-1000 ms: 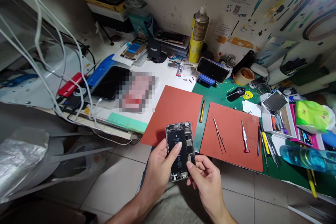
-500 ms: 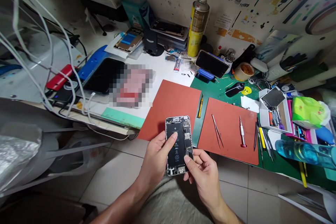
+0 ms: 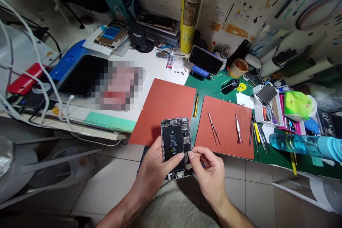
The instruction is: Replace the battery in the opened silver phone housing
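An opened smartphone (image 3: 173, 139) is held up in front of the bench, its black battery and circuit board facing me. My left hand (image 3: 154, 165) grips it along the left side, thumb lying across the battery's lower part. At the right edge, my right hand (image 3: 210, 169) has thumb and index finger closed against the phone beside the board; whether a small part is between them I cannot tell. Beyond the phone lies a red-brown mat (image 3: 164, 103). A second mat (image 3: 227, 142) to the right bears tweezers (image 3: 213, 130) and a silver screwdriver (image 3: 238, 130).
A gold screwdriver (image 3: 196, 105) lies between the mats. Behind stand a spray can (image 3: 189, 17) and a phone on a blue stand (image 3: 205, 60). A blue bottle (image 3: 301, 146) lies at right near a parts box (image 3: 278, 114). White cables (image 3: 40, 74) hang at left.
My left thumb has slid down the battery towards the board. My right thumb and index finger have shifted up along the phone's right edge. The view has turned slightly right.
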A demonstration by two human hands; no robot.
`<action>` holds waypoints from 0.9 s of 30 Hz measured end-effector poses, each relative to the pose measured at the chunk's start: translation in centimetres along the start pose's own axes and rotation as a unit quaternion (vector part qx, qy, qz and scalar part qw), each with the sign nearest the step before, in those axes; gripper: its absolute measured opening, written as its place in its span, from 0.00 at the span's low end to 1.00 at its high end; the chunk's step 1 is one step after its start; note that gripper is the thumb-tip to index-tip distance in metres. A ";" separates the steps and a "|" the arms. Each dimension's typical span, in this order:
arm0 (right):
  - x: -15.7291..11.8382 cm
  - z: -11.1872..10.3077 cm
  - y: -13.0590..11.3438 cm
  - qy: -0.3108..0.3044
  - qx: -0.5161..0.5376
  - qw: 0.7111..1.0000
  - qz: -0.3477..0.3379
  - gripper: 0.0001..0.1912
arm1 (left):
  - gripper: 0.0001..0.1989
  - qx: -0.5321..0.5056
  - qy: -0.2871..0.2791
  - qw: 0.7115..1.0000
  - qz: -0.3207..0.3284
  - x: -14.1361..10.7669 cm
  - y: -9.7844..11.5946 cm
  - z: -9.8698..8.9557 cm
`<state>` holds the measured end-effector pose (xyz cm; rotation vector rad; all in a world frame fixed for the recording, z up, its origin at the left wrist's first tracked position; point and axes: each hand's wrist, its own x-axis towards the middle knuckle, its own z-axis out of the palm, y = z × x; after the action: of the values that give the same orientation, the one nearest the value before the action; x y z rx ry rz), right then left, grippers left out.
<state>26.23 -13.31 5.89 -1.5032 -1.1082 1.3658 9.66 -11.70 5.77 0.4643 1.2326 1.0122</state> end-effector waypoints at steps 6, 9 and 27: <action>-0.3 0.0 0.0 0.006 -0.019 1.000 -0.009 0.13 | 0.33 0.032 0.001 0.999 -0.002 -0.4 -0.3 -0.1; -0.5 0.1 0.0 0.014 -0.024 1.000 -0.014 0.13 | 0.33 0.042 0.008 0.999 0.005 -0.5 -0.3 0.0; -0.2 0.3 -0.3 0.003 -0.006 1.000 0.013 0.12 | 0.29 0.069 0.031 0.997 0.007 -0.4 0.0 0.7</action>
<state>25.85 -13.37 6.19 -1.5335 -1.0984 1.3737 10.34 -11.89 6.25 0.5524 1.3620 0.9622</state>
